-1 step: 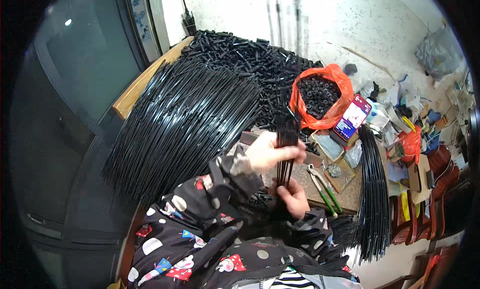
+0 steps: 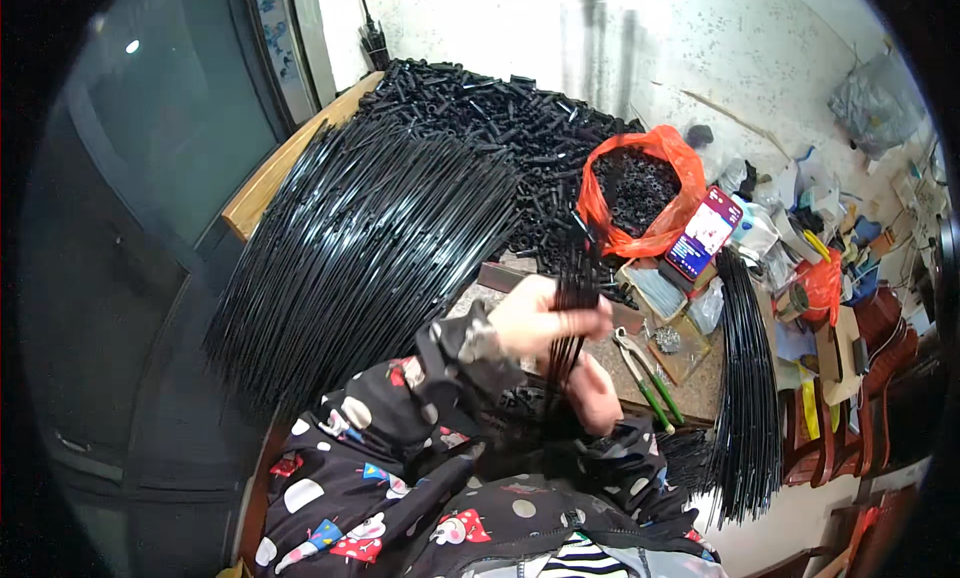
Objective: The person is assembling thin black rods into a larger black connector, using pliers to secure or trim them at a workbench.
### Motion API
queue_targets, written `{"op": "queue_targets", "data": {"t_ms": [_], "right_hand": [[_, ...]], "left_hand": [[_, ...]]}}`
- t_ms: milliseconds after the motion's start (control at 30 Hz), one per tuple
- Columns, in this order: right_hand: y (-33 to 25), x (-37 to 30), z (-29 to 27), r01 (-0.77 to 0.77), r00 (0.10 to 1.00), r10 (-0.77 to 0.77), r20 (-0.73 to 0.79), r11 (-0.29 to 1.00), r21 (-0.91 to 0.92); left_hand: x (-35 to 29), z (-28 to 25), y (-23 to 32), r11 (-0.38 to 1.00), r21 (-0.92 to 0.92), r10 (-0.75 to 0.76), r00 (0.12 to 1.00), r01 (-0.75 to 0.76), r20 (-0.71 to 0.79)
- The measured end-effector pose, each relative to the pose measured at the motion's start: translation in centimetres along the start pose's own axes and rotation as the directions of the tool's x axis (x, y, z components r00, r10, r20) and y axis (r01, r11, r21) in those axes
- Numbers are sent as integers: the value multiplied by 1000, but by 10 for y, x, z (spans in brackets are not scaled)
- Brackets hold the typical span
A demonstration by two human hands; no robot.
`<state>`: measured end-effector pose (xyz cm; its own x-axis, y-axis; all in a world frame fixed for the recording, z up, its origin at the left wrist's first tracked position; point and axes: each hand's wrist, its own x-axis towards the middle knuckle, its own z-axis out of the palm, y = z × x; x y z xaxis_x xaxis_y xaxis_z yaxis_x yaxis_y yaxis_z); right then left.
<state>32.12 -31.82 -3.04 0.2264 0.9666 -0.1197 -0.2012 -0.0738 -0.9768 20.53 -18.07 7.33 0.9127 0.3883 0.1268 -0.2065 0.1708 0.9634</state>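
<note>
My left hand (image 2: 535, 320) is closed around a bundle of thin black rods (image 2: 577, 278), its fingers across the front. The bundle stands nearly upright, leaning a little, and is smeared by motion. Just below, my right hand (image 2: 595, 393) is beside the lower end of the rods. Its fingers are blurred and partly behind the bundle, so I cannot tell their grip. To the left lies a big fanned pile of long black rods (image 2: 360, 238). Pliers with green handles (image 2: 647, 378) rest on the table to the right of my right hand.
A heap of short black tubular parts (image 2: 470, 103) covers the far table. Beside it stand a red plastic bag (image 2: 592, 193) of small black parts and a lit phone (image 2: 704, 234). Another rod bundle (image 2: 745, 398) hangs over the right edge. Clutter (image 2: 800, 228) lies beyond.
The bundle has tilted, its lower end swinging left. My right thumb has come off the front of the rods, and that hand has turned slightly. My left hand keeps its hold.
</note>
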Motion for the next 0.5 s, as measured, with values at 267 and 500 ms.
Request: {"op": "queue_targets", "data": {"t_ms": [267, 500], "right_hand": [[-52, 64, -19, -408, 897, 99, 430, 558, 723], [-3, 153, -82, 251, 874, -328, -358, 936, -246]], "left_hand": [[-38, 2, -75, 543, 639, 220, 826, -545, 519], [-11, -21, -127, 594, 714, 236, 929, -370, 285]]}}
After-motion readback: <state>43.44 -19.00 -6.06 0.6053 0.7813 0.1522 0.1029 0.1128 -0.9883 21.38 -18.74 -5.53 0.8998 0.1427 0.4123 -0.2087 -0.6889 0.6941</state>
